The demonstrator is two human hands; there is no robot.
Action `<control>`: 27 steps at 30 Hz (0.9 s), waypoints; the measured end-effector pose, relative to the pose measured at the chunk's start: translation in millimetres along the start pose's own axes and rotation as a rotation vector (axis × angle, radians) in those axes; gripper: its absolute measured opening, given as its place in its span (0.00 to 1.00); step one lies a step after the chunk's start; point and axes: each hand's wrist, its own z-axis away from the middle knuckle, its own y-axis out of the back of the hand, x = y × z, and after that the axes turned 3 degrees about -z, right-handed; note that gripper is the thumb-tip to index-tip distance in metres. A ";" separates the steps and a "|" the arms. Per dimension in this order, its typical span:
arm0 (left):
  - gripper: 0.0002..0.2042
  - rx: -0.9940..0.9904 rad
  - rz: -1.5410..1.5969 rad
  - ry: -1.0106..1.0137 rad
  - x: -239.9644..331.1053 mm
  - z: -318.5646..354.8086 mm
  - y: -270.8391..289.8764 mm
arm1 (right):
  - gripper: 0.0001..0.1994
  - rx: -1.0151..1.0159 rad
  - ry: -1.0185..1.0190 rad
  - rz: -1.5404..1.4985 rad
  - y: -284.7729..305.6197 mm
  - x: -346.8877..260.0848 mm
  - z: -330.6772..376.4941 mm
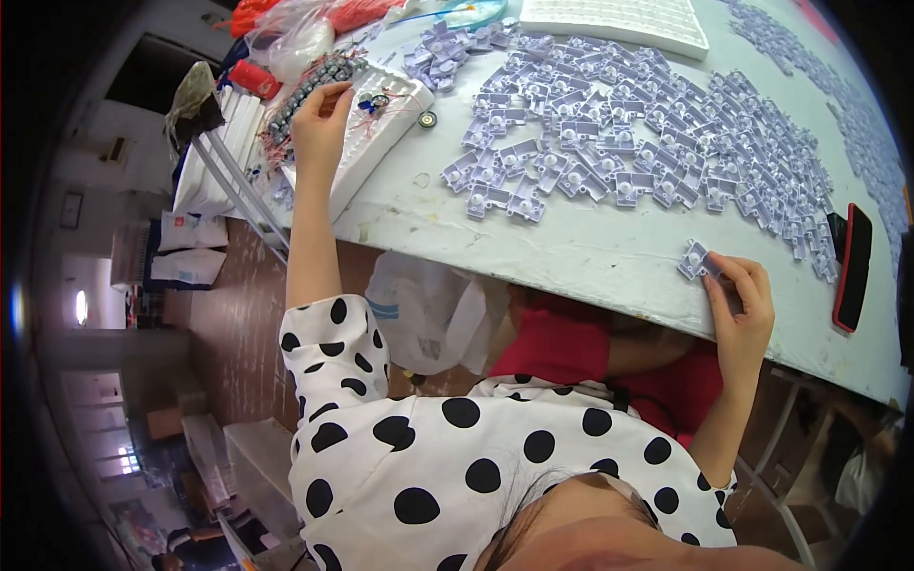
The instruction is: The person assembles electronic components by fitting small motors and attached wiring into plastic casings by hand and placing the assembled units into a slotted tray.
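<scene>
Our right hand (741, 306) pinches one lilac part (695, 259) at the worktop (590, 249) edge, bare surface beside that grip. Our left hand (320, 128) fingers wires (373, 103) on a white tray (367, 143); its grip narrow.

A phone (852, 266) with a dark screen and red case is lying near the right edge of the tabletop (590, 247). Clear plastic bags (295, 38) holding red things are sitting at the far left corner. A white plastic bag (428, 314) is hanging under the tabletop's near edge.
</scene>
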 end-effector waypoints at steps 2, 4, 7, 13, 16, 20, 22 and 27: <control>0.08 -0.003 -0.007 0.005 -5.4 -7.6 3.8 | 0.13 0.001 -0.022 -0.035 0.4 2.7 0.4; 0.08 -0.005 -0.014 0.007 -8.1 -8.4 9.1 | 0.12 0.005 0.064 0.007 -0.8 6.2 1.1; 0.08 -0.096 -0.019 0.017 21.7 13.1 -4.3 | 0.13 0.022 0.020 -0.019 -2.1 7.6 2.6; 0.08 -0.249 -0.639 -0.705 18.4 39.2 -32.9 | 0.13 0.026 0.007 0.018 -3.7 -1.2 1.2; 0.09 -0.243 -0.739 -0.729 13.1 38.7 -47.0 | 0.13 0.027 0.012 0.029 -2.4 -1.2 1.5; 0.09 -0.130 -0.443 -0.528 14.0 27.3 -43.6 | 0.12 0.047 0.010 0.016 -1.5 2.2 1.6; 0.07 0.043 0.036 -0.150 -0.9 5.8 -26.3 | 0.11 0.047 0.033 0.001 -3.2 1.4 1.5; 0.08 0.194 0.701 0.102 -22.3 -64.8 53.9 | 0.09 0.052 0.017 -0.005 -4.5 1.9 1.2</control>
